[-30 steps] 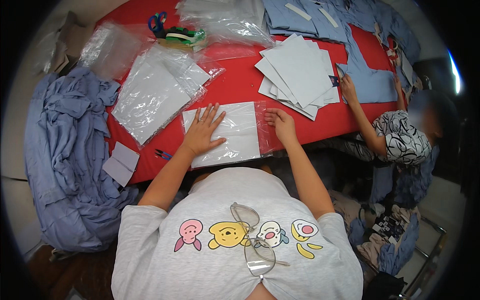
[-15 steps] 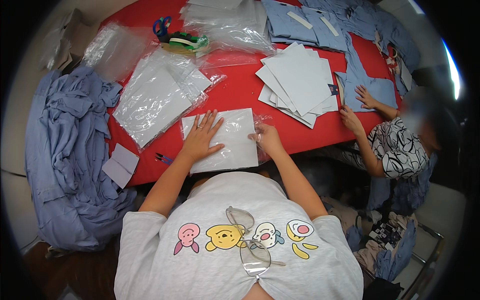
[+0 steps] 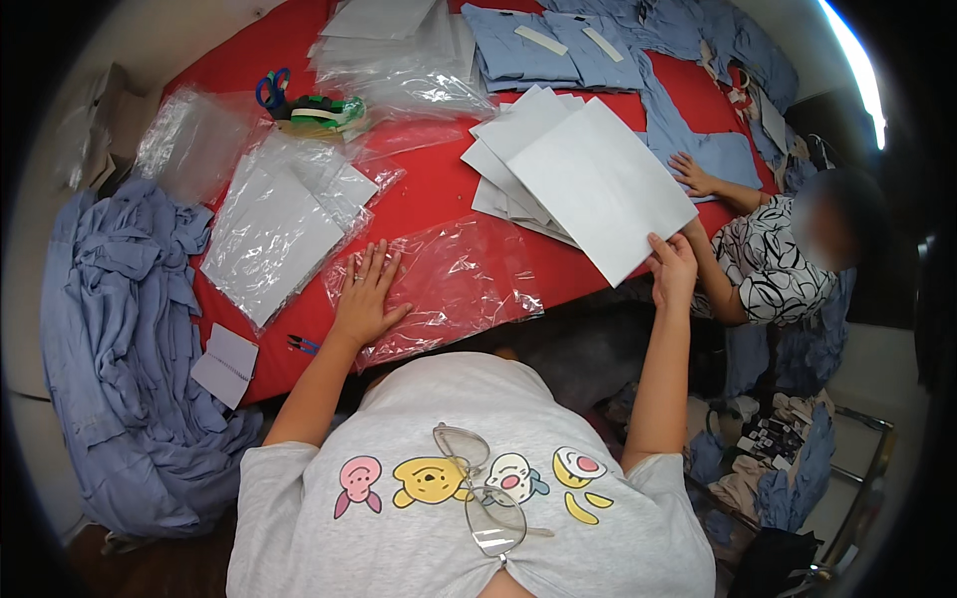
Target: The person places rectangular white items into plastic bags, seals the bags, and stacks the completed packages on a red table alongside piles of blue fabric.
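My left hand (image 3: 369, 302) lies flat with fingers spread on a clear plastic bag (image 3: 464, 269) at the table's near edge. Red table covering shows through the flat bag. Off to the right, my right hand (image 3: 675, 269) pinches the near corner of a white rectangular board (image 3: 601, 184). That board slants over a loose stack of white boards (image 3: 490, 164), hiding part of it. Left of the bag lies a pile of clear bags with white sheets (image 3: 267, 234) in them.
Blue-handled snips (image 3: 303, 344) and an open notebook (image 3: 225, 365) lie near my left forearm. Blue garments (image 3: 130, 349) hang at the left edge. Scissors (image 3: 272, 88), green tape (image 3: 339, 112) and folded blue shirts (image 3: 518, 47) are farther back. At right, a co-worker's hand (image 3: 695, 175) rests on blue cloth.
The white board has left the plastic bag under my hands. My right hand has carried it right, over the stack. My left hand stays on the bag. The view has shifted slightly.
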`<state>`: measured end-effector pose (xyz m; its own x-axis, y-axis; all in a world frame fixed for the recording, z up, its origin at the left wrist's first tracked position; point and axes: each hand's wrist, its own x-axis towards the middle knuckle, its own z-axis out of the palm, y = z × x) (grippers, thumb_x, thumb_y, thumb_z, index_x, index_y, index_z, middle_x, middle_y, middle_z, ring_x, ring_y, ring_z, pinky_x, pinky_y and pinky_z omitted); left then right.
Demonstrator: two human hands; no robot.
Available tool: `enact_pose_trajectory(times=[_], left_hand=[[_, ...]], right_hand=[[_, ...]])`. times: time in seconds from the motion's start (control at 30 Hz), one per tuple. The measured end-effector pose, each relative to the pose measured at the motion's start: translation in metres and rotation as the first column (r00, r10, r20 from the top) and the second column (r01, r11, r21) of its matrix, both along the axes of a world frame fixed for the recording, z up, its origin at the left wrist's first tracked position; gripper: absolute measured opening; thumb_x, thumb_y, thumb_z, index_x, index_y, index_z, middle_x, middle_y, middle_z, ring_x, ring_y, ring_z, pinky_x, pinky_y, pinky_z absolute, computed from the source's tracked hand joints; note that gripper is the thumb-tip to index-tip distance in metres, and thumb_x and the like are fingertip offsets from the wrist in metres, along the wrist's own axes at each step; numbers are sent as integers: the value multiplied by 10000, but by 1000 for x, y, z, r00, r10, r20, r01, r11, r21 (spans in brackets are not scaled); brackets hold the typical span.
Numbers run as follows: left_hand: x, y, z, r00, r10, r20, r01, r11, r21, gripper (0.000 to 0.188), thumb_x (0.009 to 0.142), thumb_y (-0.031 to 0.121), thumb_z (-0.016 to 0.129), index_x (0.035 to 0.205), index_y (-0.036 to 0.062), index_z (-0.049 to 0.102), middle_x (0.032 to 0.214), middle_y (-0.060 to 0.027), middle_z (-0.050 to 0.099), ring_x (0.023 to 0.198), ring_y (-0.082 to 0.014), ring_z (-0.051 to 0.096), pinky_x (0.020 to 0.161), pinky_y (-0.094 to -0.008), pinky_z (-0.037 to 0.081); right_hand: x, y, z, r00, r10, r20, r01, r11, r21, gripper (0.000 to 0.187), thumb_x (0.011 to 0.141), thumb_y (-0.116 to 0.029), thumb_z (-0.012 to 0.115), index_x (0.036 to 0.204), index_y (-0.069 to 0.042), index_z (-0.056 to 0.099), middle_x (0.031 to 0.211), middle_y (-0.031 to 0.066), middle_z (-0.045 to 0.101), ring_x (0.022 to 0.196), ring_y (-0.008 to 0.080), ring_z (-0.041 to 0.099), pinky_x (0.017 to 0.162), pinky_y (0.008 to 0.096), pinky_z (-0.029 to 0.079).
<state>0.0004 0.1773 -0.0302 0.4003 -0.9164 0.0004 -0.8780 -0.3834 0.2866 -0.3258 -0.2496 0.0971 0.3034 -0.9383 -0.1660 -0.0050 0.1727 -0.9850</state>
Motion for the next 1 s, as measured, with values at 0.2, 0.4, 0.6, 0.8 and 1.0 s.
enact_pose_trajectory(times=[0.2,0.4,0.6,0.8,1.0], left_hand=[[-22,-12,21,996,-87,2,87,996,-17,1001,916,627,715,1741,220,321,1835,-181,132,1697,-376,112,1354,-605,77],[-46,-60,14,958,-278,-65,277,960,-36,915,936,629,698,1715,268,384,1835,-174,138,1695,-402,97,1337,-649,119],[-47,-85,14,972,-225,-69,222,974,-43,793,952,516,705,1627,156,494,1728,-199,371,1597,-421,337,1304,-628,232],[-32,-105,17,992,-9,-125,-17,978,-208,658,976,277,665,1563,23,509,1572,-212,534,1472,-385,489,1269,-565,306],[-31,-119,33,967,98,-235,-185,905,-383,688,1019,411,672,1545,-5,522,1535,-192,569,1438,-360,522,1259,-568,295]], right_hand=[[63,72,-69,945,113,-307,-29,964,266,511,951,-366,875,1212,16,658,1034,50,700,884,167,679,760,346,580],[66,168,-134,768,180,-614,-447,837,-314,329,903,-205,844,1174,-62,725,956,84,673,818,263,670,754,404,549],[79,205,-100,703,143,-696,-665,477,-574,447,861,-74,748,1304,-77,694,939,99,627,855,311,659,764,456,517],[86,218,-114,548,170,-819,-819,306,-485,885,852,-396,852,1564,8,517,1230,165,627,1073,335,622,920,467,494],[89,215,-120,524,153,-838,-816,370,-444,1048,866,-554,824,1663,-14,410,1529,245,527,1237,371,563,1076,504,437]])
